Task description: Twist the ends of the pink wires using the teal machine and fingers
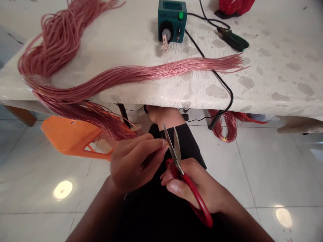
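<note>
My left hand is closed in a pinch on the end of a thin pink wire over my lap. My right hand grips red-handled snips, whose two blades stand slightly apart right beside the pinched wire end. A long bundle of pink wires lies across the white table and hangs off its left edge toward my left hand.
A teal box with a green button sits at the table's far side, its black cable running over the front edge. Green-handled pliers lie to its right. An orange plastic stool stands under the table at left. More red wire coils hang below.
</note>
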A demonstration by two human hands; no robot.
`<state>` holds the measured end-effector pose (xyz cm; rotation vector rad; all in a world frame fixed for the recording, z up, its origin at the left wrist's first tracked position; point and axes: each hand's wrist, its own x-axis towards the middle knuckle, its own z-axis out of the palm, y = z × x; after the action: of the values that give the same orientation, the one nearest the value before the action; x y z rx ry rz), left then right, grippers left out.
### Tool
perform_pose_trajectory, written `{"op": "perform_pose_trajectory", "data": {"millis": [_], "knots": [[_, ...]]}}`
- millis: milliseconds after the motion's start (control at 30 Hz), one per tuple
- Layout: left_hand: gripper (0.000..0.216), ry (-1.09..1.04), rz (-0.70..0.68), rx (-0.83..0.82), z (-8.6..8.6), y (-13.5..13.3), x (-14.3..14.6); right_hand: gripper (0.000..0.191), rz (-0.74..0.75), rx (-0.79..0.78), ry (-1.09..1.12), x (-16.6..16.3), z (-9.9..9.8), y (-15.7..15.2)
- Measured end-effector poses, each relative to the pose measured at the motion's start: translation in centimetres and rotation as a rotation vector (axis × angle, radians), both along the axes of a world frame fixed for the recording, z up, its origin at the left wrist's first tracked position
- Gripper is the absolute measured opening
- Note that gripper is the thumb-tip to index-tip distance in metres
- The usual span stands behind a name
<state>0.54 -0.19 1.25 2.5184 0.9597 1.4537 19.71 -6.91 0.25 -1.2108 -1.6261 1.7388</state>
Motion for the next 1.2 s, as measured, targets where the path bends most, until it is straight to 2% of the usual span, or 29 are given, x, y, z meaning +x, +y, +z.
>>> {"op": "perform_pose_trajectory", "data": {"millis": [167,267,400,533,700,1200], "knots": [[0.009,-0.066,0.033,-0.142,0.0,-0.5,0.1,0.042,-0.049,-0.013,0.016,-0.1,0.5,0.3],[0.013,-0.138,-0.029,-0.231,0.2,-0.8,0.2,0.04,-0.081,0.008,0.016,-0.1,0.6,0.4],[0.014,-0.249,-0.018,-0.384,0.6,-1.3,0.2,0.035,-0.069,0.022,-0.006,-0.2,0.4,0.3],[0.011,-0.257,-0.036,-0.545,0.9,-1.4,0.2,0.035,-0.056,0.021,-0.011,-0.3,0.3,0.2],[0.012,-0.261,-0.031,-0.593,1.1,-1.2,0.4,0.036,-0.046,0.013,-0.02,-0.3,0.3,0.3],[0.015,-0.29,0.02,-0.702,1.0,-1.1,0.5,0.033,-0.099,0.082,-0.244,-0.7,0.3,0.4]]}}
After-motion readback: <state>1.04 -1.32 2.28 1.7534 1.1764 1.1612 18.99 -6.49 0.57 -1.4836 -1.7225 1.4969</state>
